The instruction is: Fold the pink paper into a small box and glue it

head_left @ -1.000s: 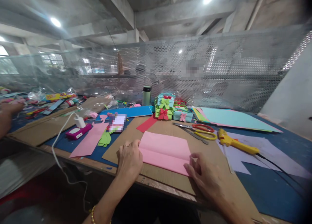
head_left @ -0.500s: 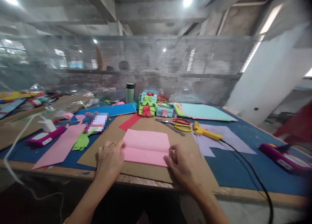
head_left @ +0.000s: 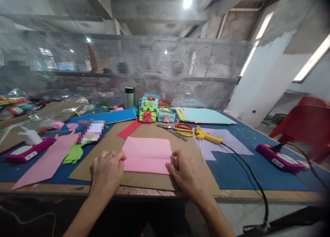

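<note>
At a blue-topped worktable (head_left: 232,176), a brown cardboard mat (head_left: 144,181) lies before me, and on it the pink sheet (head_left: 146,148) rests between my two hands, its long axis running left to right and its crease (head_left: 148,158) the same way. My left hand (head_left: 108,171) curls in at the sheet's left edge and my right hand (head_left: 187,171) at its right, neither clearly nearer, fingers bent rather than spread. My right thumb (head_left: 170,168) sits near the close right corner, though I cannot tell whether either hand truly pinches the paper.
</note>
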`<control>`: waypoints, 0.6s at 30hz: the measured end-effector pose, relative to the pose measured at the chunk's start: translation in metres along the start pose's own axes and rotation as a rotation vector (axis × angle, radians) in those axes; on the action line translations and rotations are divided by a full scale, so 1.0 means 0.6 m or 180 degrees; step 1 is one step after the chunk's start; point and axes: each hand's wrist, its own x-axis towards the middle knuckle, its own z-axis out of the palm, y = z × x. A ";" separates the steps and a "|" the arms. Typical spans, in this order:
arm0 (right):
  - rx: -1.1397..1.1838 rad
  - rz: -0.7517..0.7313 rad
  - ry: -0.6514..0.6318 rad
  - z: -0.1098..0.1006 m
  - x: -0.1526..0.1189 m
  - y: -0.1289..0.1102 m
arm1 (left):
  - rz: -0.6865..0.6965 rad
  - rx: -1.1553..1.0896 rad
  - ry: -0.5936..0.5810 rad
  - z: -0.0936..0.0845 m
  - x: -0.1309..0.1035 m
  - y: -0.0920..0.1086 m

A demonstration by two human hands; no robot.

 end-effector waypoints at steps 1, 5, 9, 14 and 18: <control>0.0006 0.0009 -0.0007 0.001 0.000 0.001 | -0.0004 -0.0009 -0.0012 0.000 0.000 0.000; 0.0017 -0.0019 -0.0013 0.003 0.001 0.004 | -0.0043 0.0003 -0.0036 0.001 0.000 0.000; -0.0050 -0.0054 0.0062 0.005 0.001 0.007 | -0.0063 0.0043 0.0008 0.004 -0.002 -0.001; -0.0007 -0.0107 0.0111 0.011 0.003 0.012 | 0.0011 0.0068 0.0076 0.005 -0.005 -0.001; -0.0025 -0.0128 0.0148 0.017 0.006 0.016 | 0.0043 0.0218 0.0286 0.000 -0.004 0.005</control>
